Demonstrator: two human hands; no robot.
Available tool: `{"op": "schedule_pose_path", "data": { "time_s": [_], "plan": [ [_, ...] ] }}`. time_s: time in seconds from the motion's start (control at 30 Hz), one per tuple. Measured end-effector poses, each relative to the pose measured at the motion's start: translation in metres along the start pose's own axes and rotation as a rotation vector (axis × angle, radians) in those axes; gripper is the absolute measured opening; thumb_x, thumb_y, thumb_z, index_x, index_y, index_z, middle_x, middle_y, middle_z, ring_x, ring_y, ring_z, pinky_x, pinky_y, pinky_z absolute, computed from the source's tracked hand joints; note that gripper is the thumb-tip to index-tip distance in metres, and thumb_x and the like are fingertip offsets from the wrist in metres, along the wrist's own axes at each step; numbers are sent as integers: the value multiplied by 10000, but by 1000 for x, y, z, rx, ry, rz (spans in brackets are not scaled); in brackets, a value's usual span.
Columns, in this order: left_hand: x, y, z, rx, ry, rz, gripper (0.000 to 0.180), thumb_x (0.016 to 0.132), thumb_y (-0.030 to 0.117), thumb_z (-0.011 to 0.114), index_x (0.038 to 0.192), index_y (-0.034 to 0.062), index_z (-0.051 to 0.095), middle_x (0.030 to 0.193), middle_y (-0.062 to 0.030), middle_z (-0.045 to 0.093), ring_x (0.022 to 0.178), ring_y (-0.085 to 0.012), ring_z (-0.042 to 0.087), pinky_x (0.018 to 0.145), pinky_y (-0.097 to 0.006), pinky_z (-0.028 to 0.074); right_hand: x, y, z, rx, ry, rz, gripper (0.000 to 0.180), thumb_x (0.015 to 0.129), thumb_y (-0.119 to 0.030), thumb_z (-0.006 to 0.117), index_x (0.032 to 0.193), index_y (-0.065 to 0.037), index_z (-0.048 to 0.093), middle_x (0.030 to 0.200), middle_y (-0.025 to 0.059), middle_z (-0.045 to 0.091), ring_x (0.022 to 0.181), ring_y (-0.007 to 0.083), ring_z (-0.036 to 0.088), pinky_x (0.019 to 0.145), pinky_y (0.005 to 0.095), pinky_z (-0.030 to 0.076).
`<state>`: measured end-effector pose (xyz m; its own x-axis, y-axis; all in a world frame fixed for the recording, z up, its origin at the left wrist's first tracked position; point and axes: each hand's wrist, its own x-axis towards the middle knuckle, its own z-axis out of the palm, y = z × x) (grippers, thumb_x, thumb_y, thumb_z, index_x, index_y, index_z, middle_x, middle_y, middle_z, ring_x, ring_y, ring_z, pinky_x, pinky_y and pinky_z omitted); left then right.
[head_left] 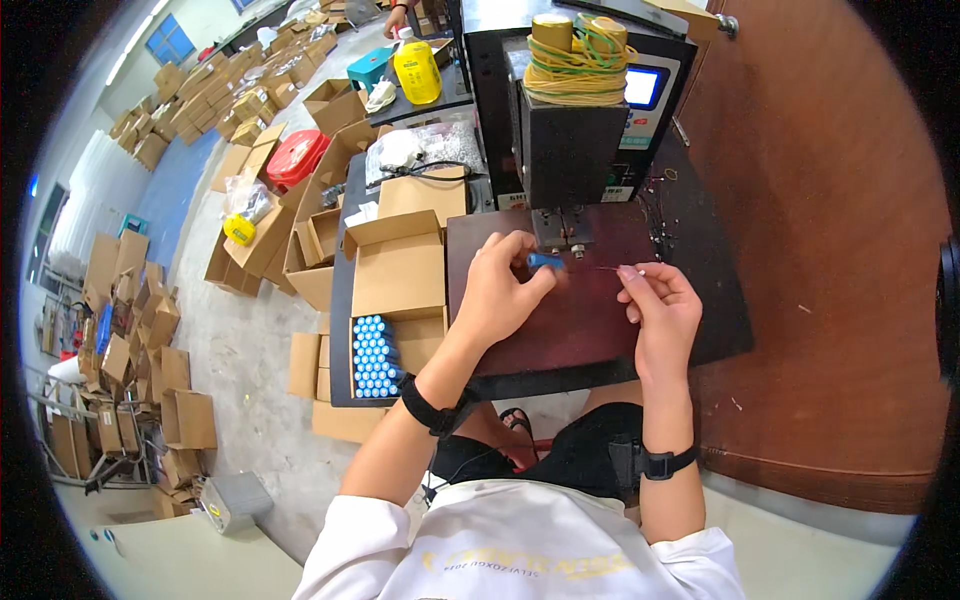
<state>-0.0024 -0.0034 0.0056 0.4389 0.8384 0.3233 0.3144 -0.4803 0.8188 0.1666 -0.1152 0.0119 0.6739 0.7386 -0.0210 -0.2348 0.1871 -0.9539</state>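
My left hand (497,288) pinches a blue cylindrical battery cell (546,261) between thumb and fingers. The cell lies roughly level, just in front of the two metal electrode tips (568,252) of a black spot welding machine (573,160). Off to the right, my right hand (662,300) is closed, thumb against forefinger, on a thin wire (606,268) that points left toward the cell. A small gap seems to part the wire from the cell. Both hands are above a dark red work board (540,335).
Left of the board, an open cardboard box (397,285) holds several upright blue cells (375,357). Rubber bands (575,85) wrap rolls atop the machine head. Small dark bits (660,225) lie by the machine's right side. A yellow bottle (417,68) stands at the back left.
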Motion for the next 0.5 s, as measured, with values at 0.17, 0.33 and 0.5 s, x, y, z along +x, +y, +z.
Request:
{"op": "schedule_pose_path", "data": {
  "time_s": [0.17, 0.33, 0.5],
  "plan": [
    [0, 2, -1, -5, -10, 33, 292, 775, 164, 749, 893, -54, 595, 825, -190, 532, 724, -306, 540, 680, -390, 466, -2, 9, 24, 51, -30, 29, 122, 867, -4, 755, 955, -8, 671, 799, 46, 687, 649, 76, 623, 503, 189, 402],
    [3, -1, 4, 108, -12, 70, 272, 781, 154, 754, 882, -55, 615, 813, -186, 548, 728, -300, 560, 680, -381, 469, 0, 14, 28, 38, -26, 24, 124, 863, -14, 763, 942, -11, 668, 780, 31, 676, 637, 73, 615, 501, 189, 399],
    [1, -4, 3, -50, 106, 9, 210, 796, 98, 716, 967, -25, 711, 833, -143, 636, 762, -258, 610, 691, -359, 504, 0, 5, 8, -292, -37, -148, 110, 858, -32, 771, 905, -13, 673, 760, 23, 673, 641, 63, 609, 516, 183, 406]
  ]
}}
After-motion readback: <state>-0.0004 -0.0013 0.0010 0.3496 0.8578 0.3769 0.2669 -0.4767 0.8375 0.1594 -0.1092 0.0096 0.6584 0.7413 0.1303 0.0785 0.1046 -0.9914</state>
